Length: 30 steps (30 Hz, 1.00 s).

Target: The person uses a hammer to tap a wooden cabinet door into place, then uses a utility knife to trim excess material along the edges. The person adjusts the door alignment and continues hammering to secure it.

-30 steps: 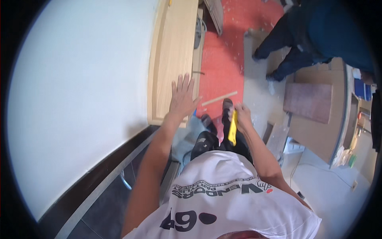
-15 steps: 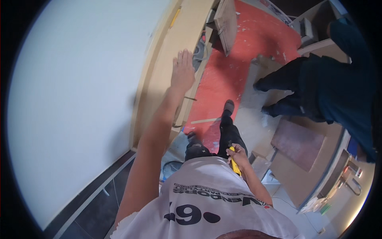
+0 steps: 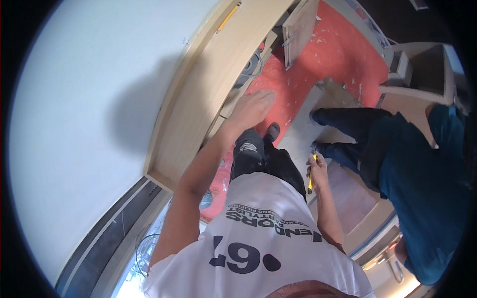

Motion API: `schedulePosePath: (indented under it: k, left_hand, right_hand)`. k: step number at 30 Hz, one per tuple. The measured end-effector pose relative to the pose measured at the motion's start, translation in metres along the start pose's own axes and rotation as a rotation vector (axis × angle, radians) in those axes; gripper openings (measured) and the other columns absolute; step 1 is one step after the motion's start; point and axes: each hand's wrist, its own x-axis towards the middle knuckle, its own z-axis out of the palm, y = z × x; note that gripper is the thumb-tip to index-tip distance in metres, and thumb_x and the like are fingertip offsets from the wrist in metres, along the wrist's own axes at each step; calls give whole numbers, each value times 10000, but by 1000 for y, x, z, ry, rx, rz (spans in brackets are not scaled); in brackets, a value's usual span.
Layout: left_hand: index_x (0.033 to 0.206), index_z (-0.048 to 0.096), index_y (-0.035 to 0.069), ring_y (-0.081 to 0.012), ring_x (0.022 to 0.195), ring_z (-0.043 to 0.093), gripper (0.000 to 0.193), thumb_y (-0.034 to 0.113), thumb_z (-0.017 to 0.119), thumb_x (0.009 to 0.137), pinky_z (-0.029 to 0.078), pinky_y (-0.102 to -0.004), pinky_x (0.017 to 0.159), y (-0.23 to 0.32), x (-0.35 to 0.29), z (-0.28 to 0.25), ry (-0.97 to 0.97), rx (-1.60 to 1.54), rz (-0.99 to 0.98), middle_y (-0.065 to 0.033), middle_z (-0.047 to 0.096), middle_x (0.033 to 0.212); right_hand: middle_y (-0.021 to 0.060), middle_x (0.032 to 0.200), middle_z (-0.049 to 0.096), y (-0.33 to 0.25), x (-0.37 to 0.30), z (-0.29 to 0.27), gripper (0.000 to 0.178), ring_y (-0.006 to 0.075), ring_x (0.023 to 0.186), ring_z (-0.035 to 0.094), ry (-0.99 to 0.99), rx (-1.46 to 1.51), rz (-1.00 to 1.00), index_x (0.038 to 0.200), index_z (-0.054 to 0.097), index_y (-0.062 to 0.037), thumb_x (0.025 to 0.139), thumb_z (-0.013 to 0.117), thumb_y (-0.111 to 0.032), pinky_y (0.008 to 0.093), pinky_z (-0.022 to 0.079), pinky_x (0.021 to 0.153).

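My left hand [image 3: 252, 107] is stretched forward at the right edge of a tall light-wood panel [image 3: 203, 99], fingers loosely bent and holding nothing; whether it touches the wood I cannot tell. My right hand [image 3: 317, 168] hangs beside my hip, shut on a slim yellow tool [image 3: 310, 185] that points downward. My dark trousers and shoe [image 3: 271, 131] show between the two hands.
A white wall [image 3: 89, 124] fills the left. Red floor covering [image 3: 325, 59] with scraps lies ahead, with a loose wooden door piece [image 3: 298, 30] on it. Another person in dark blue [image 3: 412, 164] stands close on my right. A dark window frame [image 3: 114, 228] runs lower left.
My left hand has come off the panel's face and slid right to its edge, fingers now bent. My right hand with the yellow tool dropped from the front to my side. The view swung left.
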Motion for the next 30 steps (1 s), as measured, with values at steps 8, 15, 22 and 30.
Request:
schedulePosePath:
  k: [8, 15, 22, 30]
  left_hand:
    - [1532, 304, 94, -400, 1487, 187, 711, 71, 566, 871, 151, -642, 1170, -42, 18, -7, 258, 465, -315, -153, 235, 1608]
    - [1476, 434, 111, -355, 1498, 186, 610, 65, 543, 877, 138, -619, 1186, -56, 39, -19, 201, 352, -213, -121, 218, 1625]
    - [1124, 677, -4, -354, 1292, 499, 268, 93, 614, 882, 374, -503, 1098, -58, -4, -33, 247, 30, 225, -133, 595, 1310]
    - [1306, 588, 23, -410, 1366, 412, 425, 247, 593, 944, 269, -589, 1129, -90, -67, -18, 471, 334, -272, -166, 517, 1421]
  right_hand:
    - [22, 773, 563, -87, 17, 53, 413, 73, 503, 496, -48, -159, -221, 1333, 496, 0, 983, 606, -189, 233, 398, 433]
    - [22, 836, 575, -120, 35, 85, 359, 69, 543, 504, -48, -165, -239, 1304, 514, -19, 1007, 572, -213, 224, 427, 462]
    - [29, 780, 583, -169, 69, 161, 219, 93, 651, 547, 21, -74, -525, 1087, 586, -8, 928, 634, -152, 258, 456, 573]
    - [11, 780, 608, -238, 100, 259, 289, 84, 710, 577, 46, -29, -681, 953, 619, -9, 841, 798, -206, 245, 465, 640]
